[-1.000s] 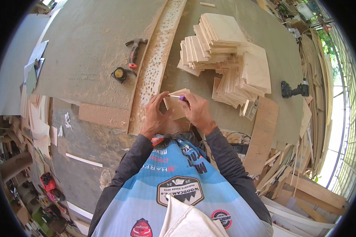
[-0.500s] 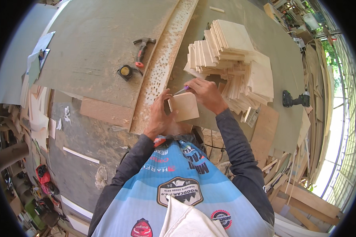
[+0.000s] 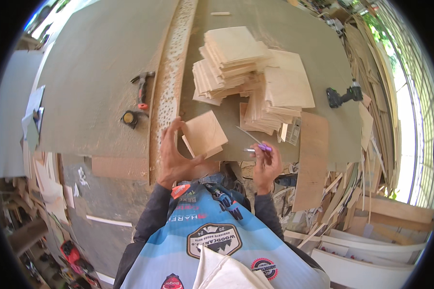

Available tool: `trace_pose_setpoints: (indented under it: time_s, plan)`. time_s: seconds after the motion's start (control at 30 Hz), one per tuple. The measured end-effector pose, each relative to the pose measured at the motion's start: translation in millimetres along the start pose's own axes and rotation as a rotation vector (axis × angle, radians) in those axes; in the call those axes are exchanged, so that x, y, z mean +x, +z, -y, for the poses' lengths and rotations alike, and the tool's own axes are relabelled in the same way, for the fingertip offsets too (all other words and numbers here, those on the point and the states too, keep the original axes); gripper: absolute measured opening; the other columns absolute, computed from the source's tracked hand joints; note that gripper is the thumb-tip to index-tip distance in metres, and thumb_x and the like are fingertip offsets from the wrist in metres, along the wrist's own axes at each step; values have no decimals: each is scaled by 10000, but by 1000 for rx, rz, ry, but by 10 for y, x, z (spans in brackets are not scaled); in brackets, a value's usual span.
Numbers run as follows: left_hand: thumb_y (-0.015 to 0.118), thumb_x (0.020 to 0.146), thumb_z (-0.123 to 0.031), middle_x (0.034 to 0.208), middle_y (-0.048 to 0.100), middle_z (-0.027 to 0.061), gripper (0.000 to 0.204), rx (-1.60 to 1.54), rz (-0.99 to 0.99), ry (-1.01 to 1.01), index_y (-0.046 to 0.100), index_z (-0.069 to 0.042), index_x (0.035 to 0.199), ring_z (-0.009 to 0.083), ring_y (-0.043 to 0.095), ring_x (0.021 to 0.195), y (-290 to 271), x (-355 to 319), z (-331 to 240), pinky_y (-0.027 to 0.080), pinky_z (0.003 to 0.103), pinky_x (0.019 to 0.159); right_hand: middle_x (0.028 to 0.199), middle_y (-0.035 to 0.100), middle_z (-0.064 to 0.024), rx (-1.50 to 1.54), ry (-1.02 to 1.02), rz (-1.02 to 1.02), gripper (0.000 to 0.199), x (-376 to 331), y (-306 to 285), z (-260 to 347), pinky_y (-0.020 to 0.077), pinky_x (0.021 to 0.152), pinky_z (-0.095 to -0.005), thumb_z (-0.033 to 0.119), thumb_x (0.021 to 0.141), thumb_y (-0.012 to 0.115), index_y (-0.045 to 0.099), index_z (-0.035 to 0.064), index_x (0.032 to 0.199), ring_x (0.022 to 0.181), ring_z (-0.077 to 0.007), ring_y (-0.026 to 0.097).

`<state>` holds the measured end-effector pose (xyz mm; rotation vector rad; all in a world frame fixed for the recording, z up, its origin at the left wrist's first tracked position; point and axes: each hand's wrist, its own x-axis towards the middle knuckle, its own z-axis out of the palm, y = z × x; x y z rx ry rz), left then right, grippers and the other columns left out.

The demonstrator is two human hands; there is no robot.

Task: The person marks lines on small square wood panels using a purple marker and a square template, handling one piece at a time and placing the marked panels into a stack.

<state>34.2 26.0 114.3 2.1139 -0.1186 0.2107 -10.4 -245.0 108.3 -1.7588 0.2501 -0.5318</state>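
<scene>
My left hand (image 3: pixel 172 156) spans the left side of a small stack of square thin wooden boards (image 3: pixel 207 132), fingertips at the upper left corner and thumb at the lower edge. A narrow pale edge shows below the top board. To the right, clear of the boards, my right hand (image 3: pixel 267 168) is closed on a slim tool with a purple handle (image 3: pixel 264 147) and a thin grey shaft pointing up and left. A short silvery tip (image 3: pixel 249 150) also sticks out of its fingers; I cannot tell what it belongs to.
Fanned stacks of square thin boards (image 3: pixel 234 45) stand beyond my hands. A perforated, dusty strip (image 3: pixel 169 82) crosses the table. Left of it lie a hammer (image 3: pixel 142 90) and a tape measure (image 3: pixel 129 119). A cordless drill (image 3: pixel 343 95) lies at the right, near a brown panel (image 3: pixel 311 161).
My right hand has drawn away from the boards, down and to the right, with the purple-handled tool. The boards now sit turned at my left hand, whose fingers are spread wider. The view has shifted.
</scene>
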Motion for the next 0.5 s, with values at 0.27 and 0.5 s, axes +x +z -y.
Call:
trace_pose_setpoints:
  time_s: [0.27,0.5]
  plan:
    - [1016,655,-282,1501,587,191,1185,-85,-30,358,391,-40,1632,377,483,1466,109,1202,-1240,438,510,1201,1073,762,-114,281,217,-162,273,-454,24,-169,621,684,-271,42,1044,753,654,-35,1286,858,-129,716]
    - [1023,663,-561,1754,318,169,1423,-113,79,486,221,-57,1725,424,198,1634,808,1305,-1082,194,623,1344,1126,758,-124,247,163,-60,291,-401,90,-108,642,744,-293,36,1039,760,658,-13,1307,953,-165,758]
